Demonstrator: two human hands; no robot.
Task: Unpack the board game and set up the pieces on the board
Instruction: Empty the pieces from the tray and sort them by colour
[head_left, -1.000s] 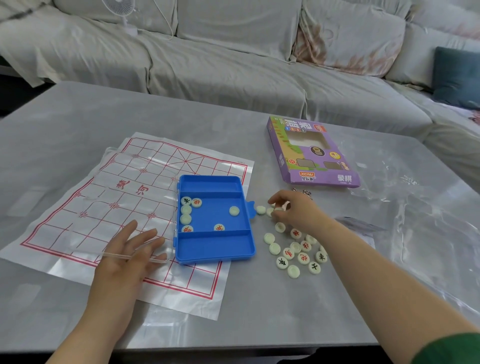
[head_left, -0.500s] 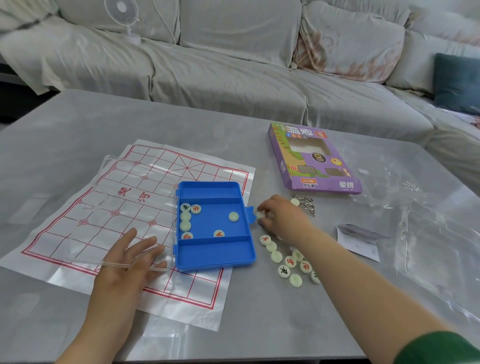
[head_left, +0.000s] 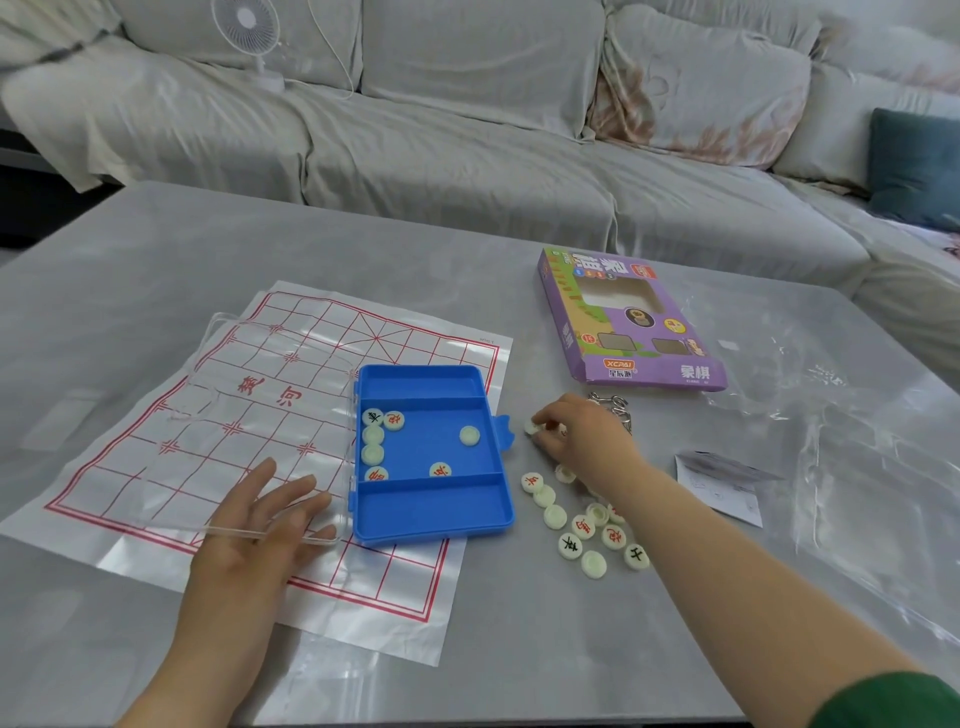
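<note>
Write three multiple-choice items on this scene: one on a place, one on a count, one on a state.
1. Where does the blue tray lie?
A) over the board sheet's right edge
B) on the sofa
C) inside the purple box

2. How many xiangqi pieces lie in the tray?
A) two
B) seven
C) fifteen

3. What does the right hand do?
A) lies flat on the table
B) grips the tray
C) pinches a white piece

Answers:
1 A, red grid lines show around the tray.
2 B, seven discs sit in its middle compartment.
3 C, fingertips close on a disc beside the tray's tab.
</note>
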